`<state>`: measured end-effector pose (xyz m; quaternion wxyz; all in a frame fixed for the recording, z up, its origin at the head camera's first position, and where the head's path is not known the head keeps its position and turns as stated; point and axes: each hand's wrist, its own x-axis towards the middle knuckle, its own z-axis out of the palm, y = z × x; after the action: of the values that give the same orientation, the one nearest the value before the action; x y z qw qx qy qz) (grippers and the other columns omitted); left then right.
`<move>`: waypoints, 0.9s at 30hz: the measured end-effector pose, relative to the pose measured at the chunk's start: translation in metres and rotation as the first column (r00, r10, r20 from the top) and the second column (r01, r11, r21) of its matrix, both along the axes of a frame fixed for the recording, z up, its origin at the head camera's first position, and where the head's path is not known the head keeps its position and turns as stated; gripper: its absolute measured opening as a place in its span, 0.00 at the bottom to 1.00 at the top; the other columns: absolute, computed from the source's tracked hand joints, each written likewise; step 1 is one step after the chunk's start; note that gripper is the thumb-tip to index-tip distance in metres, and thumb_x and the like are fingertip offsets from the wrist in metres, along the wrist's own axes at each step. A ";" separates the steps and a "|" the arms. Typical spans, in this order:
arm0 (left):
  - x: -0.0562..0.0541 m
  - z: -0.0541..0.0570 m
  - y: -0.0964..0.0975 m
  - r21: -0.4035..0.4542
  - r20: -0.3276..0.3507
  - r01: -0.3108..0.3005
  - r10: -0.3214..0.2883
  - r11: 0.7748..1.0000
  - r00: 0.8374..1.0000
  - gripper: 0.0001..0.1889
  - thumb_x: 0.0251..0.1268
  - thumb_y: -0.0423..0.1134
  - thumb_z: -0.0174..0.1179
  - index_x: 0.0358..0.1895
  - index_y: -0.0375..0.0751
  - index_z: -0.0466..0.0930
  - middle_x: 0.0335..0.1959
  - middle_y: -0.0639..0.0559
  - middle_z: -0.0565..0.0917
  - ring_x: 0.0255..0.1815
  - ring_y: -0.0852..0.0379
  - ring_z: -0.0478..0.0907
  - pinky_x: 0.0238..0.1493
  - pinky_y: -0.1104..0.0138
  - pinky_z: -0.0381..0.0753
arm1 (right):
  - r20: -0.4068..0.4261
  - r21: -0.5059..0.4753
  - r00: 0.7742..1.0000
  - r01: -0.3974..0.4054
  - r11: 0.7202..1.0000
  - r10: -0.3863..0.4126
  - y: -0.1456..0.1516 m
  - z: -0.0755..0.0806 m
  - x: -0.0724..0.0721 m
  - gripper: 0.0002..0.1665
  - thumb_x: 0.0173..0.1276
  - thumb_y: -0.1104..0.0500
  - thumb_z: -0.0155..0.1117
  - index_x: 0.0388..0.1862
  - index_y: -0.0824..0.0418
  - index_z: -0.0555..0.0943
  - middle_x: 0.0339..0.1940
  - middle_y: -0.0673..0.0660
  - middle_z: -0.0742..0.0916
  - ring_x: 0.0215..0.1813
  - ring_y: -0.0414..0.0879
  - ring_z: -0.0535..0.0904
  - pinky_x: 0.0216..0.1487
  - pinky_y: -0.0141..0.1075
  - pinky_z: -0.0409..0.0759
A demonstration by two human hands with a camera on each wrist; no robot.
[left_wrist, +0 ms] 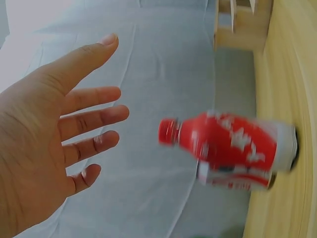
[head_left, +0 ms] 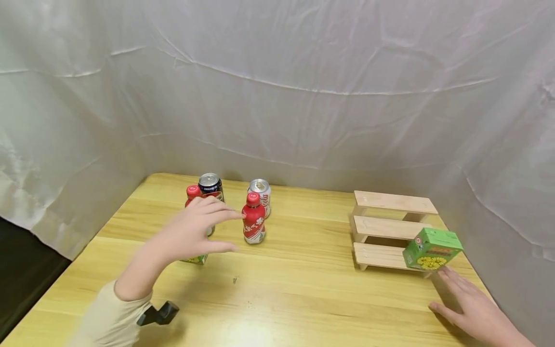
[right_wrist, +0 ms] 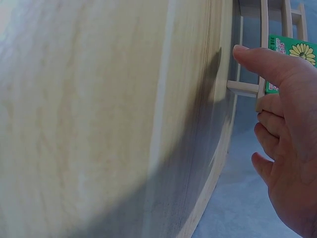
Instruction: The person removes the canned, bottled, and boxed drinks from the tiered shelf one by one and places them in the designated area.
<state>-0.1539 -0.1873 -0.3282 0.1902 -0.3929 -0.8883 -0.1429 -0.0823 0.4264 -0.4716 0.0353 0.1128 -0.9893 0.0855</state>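
My left hand (head_left: 197, 226) hovers over the left part of the table, thumb and fingers spread with nothing between them. Just past its fingertips stands a red bottle (head_left: 254, 221) with a red cap, upright; the left wrist view shows the bottle (left_wrist: 233, 139) apart from the palm. Behind the bottle is a silver cola can (head_left: 260, 187). On the bottom step of a wooden three-step rack (head_left: 381, 255) sits a green carton (head_left: 433, 249) with yellow flowers. Close in front of the carton is my right hand (head_left: 470, 308), its fingers extended and holding nothing.
Partly behind my left hand stand a dark can (head_left: 210, 182), another red-capped bottle (head_left: 193, 191) and a green carton (head_left: 199, 260). Grey cloth (head_left: 303, 120) hangs along the back and sides of the wooden table (head_left: 303, 289).
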 end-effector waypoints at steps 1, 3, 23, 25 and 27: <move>-0.001 -0.001 0.005 0.000 -0.006 0.013 -0.013 1.000 1.000 0.32 0.47 0.62 0.71 0.57 0.55 0.81 0.50 0.61 0.83 0.53 0.59 0.74 0.54 0.59 0.69 | 0.007 -0.006 1.000 0.002 1.000 -0.001 0.000 0.000 0.000 0.53 0.64 0.41 0.65 0.73 0.75 0.57 0.71 0.80 0.64 0.69 0.77 0.59 0.74 0.37 0.17; -0.004 -0.003 0.016 0.000 -0.009 0.034 -0.034 0.999 0.999 0.31 0.48 0.63 0.70 0.57 0.56 0.81 0.50 0.62 0.84 0.53 0.60 0.73 0.52 0.61 0.68 | 0.012 -0.010 1.000 0.001 1.000 -0.001 0.000 0.001 -0.001 0.53 0.64 0.41 0.65 0.73 0.75 0.57 0.71 0.80 0.64 0.69 0.77 0.60 0.76 0.42 0.20; -0.022 -0.009 0.106 -0.113 -0.132 0.145 -0.160 0.983 0.978 0.29 0.58 0.68 0.59 0.58 0.57 0.79 0.51 0.61 0.83 0.56 0.59 0.74 0.56 0.61 0.69 | -0.019 -0.001 1.000 -0.018 1.000 0.018 0.000 0.000 -0.002 0.54 0.63 0.42 0.67 0.73 0.75 0.58 0.70 0.79 0.65 0.68 0.77 0.61 0.64 0.21 0.13; -0.023 -0.010 0.114 -0.114 -0.148 0.149 -0.165 0.982 0.975 0.29 0.58 0.68 0.59 0.58 0.57 0.79 0.51 0.61 0.83 0.56 0.60 0.74 0.54 0.62 0.69 | -0.035 0.005 0.999 -0.022 1.000 0.022 0.001 -0.001 -0.003 0.53 0.62 0.42 0.68 0.72 0.76 0.59 0.69 0.80 0.66 0.68 0.77 0.62 0.62 0.18 0.13; -0.024 -0.011 0.123 -0.121 -0.159 0.150 -0.168 0.981 0.973 0.29 0.58 0.68 0.59 0.58 0.58 0.79 0.51 0.62 0.83 0.56 0.60 0.74 0.52 0.63 0.69 | -0.033 0.006 0.999 -0.022 1.000 0.022 0.001 -0.002 -0.002 0.54 0.62 0.42 0.68 0.72 0.76 0.59 0.69 0.80 0.66 0.68 0.77 0.61 0.62 0.18 0.13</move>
<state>-0.1777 -0.0642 -0.3388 0.2311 -0.4832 -0.8411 -0.0757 -0.0845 0.4275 -0.4734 0.0505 0.1252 -0.9875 0.0811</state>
